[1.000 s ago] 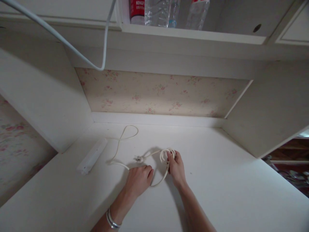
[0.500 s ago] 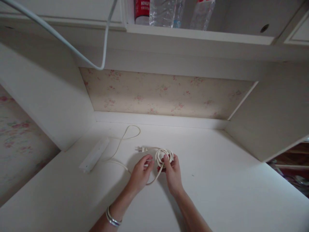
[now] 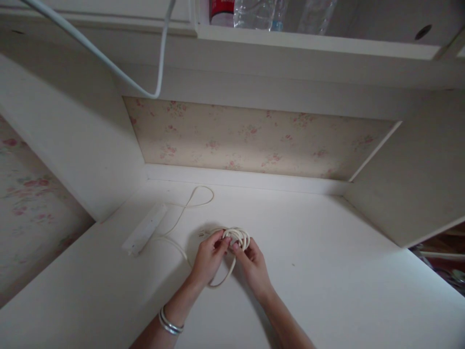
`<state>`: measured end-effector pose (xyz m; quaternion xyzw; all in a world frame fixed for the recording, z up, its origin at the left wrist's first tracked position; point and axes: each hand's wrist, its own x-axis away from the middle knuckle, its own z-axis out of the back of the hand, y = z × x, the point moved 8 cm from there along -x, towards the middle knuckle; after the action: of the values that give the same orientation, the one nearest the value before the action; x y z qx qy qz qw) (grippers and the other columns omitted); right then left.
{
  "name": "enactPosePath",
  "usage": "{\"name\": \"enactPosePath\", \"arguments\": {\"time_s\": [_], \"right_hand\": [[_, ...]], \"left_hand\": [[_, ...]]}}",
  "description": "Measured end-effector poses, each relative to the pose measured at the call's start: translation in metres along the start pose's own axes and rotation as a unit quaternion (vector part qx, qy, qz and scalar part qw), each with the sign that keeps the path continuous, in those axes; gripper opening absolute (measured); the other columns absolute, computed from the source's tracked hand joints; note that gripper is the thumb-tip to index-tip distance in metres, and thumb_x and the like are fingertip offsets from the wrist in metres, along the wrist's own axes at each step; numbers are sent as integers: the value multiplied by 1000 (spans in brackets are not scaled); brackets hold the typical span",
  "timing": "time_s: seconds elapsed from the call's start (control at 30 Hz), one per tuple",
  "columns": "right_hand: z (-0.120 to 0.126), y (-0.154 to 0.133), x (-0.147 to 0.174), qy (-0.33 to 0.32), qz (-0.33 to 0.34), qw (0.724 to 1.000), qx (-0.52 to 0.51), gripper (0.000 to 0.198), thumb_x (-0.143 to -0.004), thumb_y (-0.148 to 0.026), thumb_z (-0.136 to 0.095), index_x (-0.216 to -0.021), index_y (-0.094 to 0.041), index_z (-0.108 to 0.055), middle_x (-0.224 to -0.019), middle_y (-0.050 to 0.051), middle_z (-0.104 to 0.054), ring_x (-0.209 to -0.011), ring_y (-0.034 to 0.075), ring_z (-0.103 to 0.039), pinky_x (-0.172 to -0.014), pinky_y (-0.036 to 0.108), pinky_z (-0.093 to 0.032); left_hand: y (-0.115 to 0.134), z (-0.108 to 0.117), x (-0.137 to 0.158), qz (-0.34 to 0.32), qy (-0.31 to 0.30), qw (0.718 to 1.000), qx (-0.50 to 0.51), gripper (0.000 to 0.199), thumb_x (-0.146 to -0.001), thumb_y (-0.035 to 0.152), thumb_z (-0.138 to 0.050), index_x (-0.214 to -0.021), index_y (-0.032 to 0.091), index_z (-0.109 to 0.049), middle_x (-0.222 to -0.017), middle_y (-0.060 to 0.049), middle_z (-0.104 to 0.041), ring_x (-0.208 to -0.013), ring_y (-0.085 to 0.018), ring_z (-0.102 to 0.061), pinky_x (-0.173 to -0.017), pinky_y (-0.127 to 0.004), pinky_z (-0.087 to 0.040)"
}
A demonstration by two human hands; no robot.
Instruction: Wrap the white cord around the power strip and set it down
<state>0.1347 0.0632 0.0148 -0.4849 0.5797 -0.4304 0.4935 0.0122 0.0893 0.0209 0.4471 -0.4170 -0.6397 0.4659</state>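
Observation:
A coiled cream power cord is held between my two hands just above the white desk. My left hand pinches the left side of the coil, thumb against fingers. On the right side, my right hand grips the loops with its thumb on top. The two-pin plug sticks out left of the coil, beyond my left fingers. From the coil a loop of cord hangs below my hands. The cord runs left across the desk toward a white power strip, where it forms another loose loop.
The white desk has side panels at left and right and a floral wall panel behind. Overhead, a shelf holds clear plastic bottles and a red item. A pale bent tube hangs at upper left.
My left hand has moved up to the coil and closed on its left side. The coil has shifted slightly left and tilted, and the view has moved a little.

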Motion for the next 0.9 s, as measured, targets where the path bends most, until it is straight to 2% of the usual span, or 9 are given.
{"name": "enactPosePath", "arguments": {"time_s": [0.1,0.2,0.27,0.3,0.37,0.43,0.6,0.73,0.9], "right_hand": [[11,-2,-1,34,4,999,-20,23,-83,-39,-63,-97,-21,-62,-90,2,-65,-83,16,-58,-78,29,-46],[26,-1,-2,90,5,994,-66,39,-80,-38,-67,-115,-27,-55,-99,2,-63,-80,15,-58,-74,29,-48],[27,1,-3,80,-8,995,-60,48,-80,-38,-66,-125,-30,-50,-107,3,-62,-79,14,-59,-74,30,-49],[26,1,-3,67,-13,997,-38,44,-80,-38,-65,-122,-28,-54,-106,4,-62,-78,15,-60,-75,31,-49],[25,1,-4,55,-13,998,23,30,-80,-41,-64,-105,-23,-66,-98,5,-65,-79,16,-60,-75,31,-49],[26,-2,-5,59,-1,996,70,26,-80,-43,-63,-91,-20,-71,-92,6,-67,-81,19,-61,-74,31,-49],[25,1,-6,64,-6,993,100,29,-77,-44,-66,-94,-20,-69,-82,4,-68,-71,17,-59,-62,27,-47],[26,11,-6,66,-45,994,76,32,-78,-45,-64,-96,-19,-67,-70,2,-65,-59,14,-54,-54,24,-43],[31,14,-7,80,-35,995,53,32,-77,-43,-65,-96,-18,-67,-70,1,-62,-64,15,-58,-63,27,-48]], "left_hand": [[-1,0,0,6,-5,1000,-11,34,-89,44,-45,-97,17,-65,-82,-4,-68,-70,-16,-61,-59,-23,-48],[4,-4,3,2,-35,999,-39,34,-91,42,-43,-89,18,-65,-72,-1,-64,-59,-13,-55,-53,-21,-44],[12,-6,4,-29,-42,995,-80,33,-92,39,-43,-82,18,-65,-71,-2,-63,-63,-13,-55,-57,-22,-44],[16,-6,5,-49,-37,993,-98,31,-91,37,-43,-80,18,-65,-74,-2,-63,-68,-14,-56,-62,-23,-45],[22,-5,6,-79,-24,990,-118,29,-91,34,-45,-81,18,-67,-84,-4,-65,-79,-15,-58,-72,-25,-46],[23,-4,6,-81,-13,990,-117,27,-91,33,-46,-86,19,-69,-91,-5,-66,-84,-16,-59,-76,-27,-47],[18,2,6,-64,31,991,-109,26,-90,33,-45,-95,20,-68,-93,-6,-67,-86,-17,-60,-77,-27,-48],[14,8,7,-51,79,989,-113,26,-90,36,-46,-91,19,-66,-89,-5,-67,-81,-17,-61,-71,-26,-48],[-4,31,2,15,153,986,-58,32,-88,44,-46,-94,16,-61,-81,-5,-67,-61,-15,-62,-59,-26,-49]]}}
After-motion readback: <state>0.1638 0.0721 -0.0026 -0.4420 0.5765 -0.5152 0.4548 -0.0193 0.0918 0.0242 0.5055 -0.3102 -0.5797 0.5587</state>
